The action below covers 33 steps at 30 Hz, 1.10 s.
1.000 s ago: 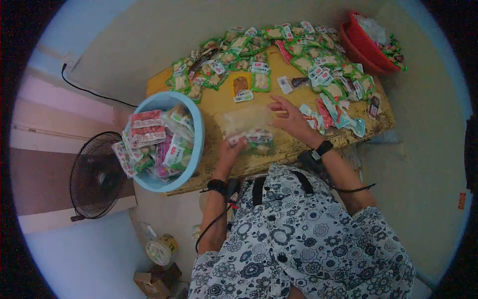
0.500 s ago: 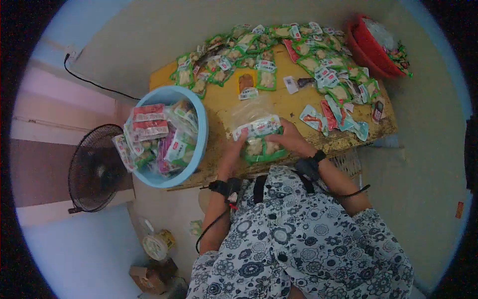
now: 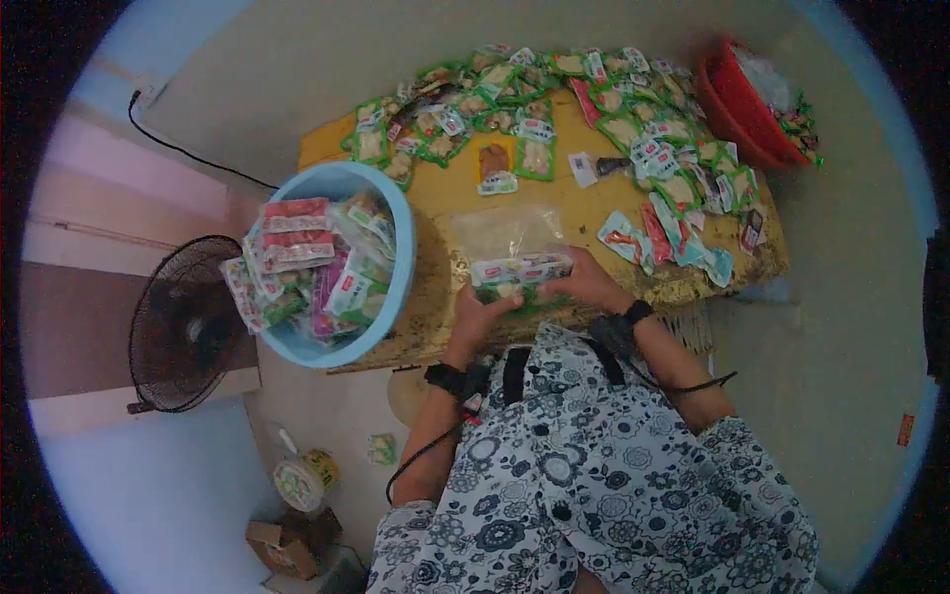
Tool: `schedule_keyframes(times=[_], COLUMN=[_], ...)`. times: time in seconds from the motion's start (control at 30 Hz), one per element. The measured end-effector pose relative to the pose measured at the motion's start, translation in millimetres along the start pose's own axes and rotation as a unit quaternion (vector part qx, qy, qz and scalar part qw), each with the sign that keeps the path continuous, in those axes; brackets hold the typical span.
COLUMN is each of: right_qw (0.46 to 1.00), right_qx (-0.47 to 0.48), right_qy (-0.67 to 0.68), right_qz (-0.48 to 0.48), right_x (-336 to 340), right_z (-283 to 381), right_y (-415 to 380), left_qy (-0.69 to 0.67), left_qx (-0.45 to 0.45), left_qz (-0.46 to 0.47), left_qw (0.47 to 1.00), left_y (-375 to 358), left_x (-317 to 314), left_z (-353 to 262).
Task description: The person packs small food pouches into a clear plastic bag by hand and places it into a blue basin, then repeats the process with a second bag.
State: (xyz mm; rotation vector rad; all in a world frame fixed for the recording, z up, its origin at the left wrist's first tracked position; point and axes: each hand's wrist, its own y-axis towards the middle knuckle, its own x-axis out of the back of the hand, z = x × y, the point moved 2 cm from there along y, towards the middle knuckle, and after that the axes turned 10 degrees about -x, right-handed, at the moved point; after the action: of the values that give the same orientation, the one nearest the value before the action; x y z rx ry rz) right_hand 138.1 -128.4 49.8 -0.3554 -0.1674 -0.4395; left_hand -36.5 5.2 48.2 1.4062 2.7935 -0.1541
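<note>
My left hand (image 3: 477,315) and my right hand (image 3: 588,285) hold a stack of green snack packets (image 3: 519,274) between them at the near edge of the yellow table (image 3: 445,203). Each hand grips one end of the stack. A clear plastic bag (image 3: 498,230) lies flat on the table just beyond the stack. Many green and red snack packets (image 3: 633,129) are spread over the far and right parts of the table.
A light blue basin (image 3: 396,223) full of filled packs sits on the table's left corner. A red basin (image 3: 744,99) stands at the far right. A black fan (image 3: 183,327) stands on the floor to the left, with a tape roll (image 3: 302,483) and a cardboard box (image 3: 282,546) below it.
My right hand came back from the packets on the right and joined my left hand. Together they gathered the packets into a stack and drew it toward the table's near edge.
</note>
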Motion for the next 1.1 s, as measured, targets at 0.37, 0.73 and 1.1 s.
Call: schedule_keyframes(times=[0.37,0.73,1.1], right_qw=[0.997,0.999,0.999], right_qx=[0.075,0.016,0.036], right_qy=[-0.019,0.025,-0.003], right_qz=[0.021,0.022,-0.011], right_x=[-11,-11,27], right_z=[-23,-25,58], right_y=[8,5,-11], left_qy=[0.047,0.085,0.062], left_qx=[-0.018,-0.066,-0.087], left_qz=[0.064,0.048,-0.015], left_qw=[0.997,0.993,0.994], left_y=[0,-1,-2], left_x=[8,9,21], left_z=[26,14,-80])
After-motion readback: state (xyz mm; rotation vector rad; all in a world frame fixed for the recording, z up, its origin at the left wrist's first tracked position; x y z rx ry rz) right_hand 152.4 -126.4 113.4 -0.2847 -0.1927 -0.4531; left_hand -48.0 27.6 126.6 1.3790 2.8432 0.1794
